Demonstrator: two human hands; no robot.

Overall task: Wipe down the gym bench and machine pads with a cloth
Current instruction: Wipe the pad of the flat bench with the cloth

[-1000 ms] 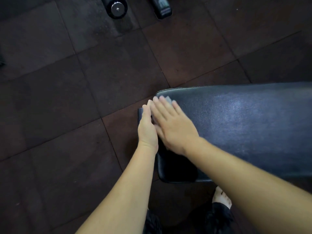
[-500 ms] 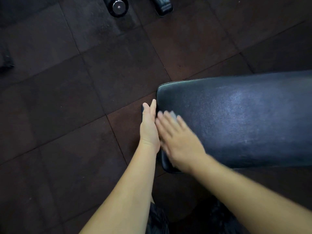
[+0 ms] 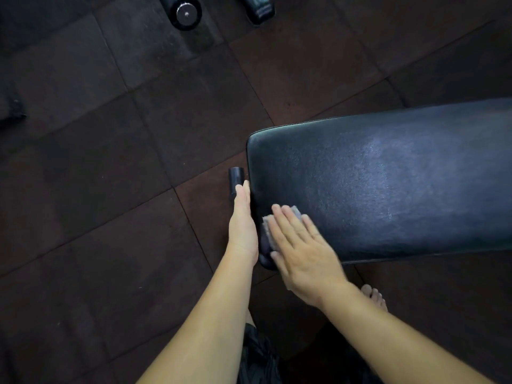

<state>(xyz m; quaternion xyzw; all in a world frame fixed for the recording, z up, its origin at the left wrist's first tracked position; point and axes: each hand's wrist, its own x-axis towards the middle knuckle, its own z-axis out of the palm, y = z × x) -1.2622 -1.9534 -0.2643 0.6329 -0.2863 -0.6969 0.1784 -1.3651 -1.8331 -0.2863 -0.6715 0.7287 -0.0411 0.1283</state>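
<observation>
1. Right hand: flat, fingers straight, pressing cloth onto near-left corner of bench pad.
2. Cloth: grey, trapped under palm and fingers; edges showing left of and beyond fingertips.
3. Left hand: fingers straight, laid against left end of pad, gripping nothing.
4. Black tube end: beside left fingertips.

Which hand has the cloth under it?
The right hand, flat on the grey cloth atop the bench pad; the left hand only rests against the pad's end.
</observation>
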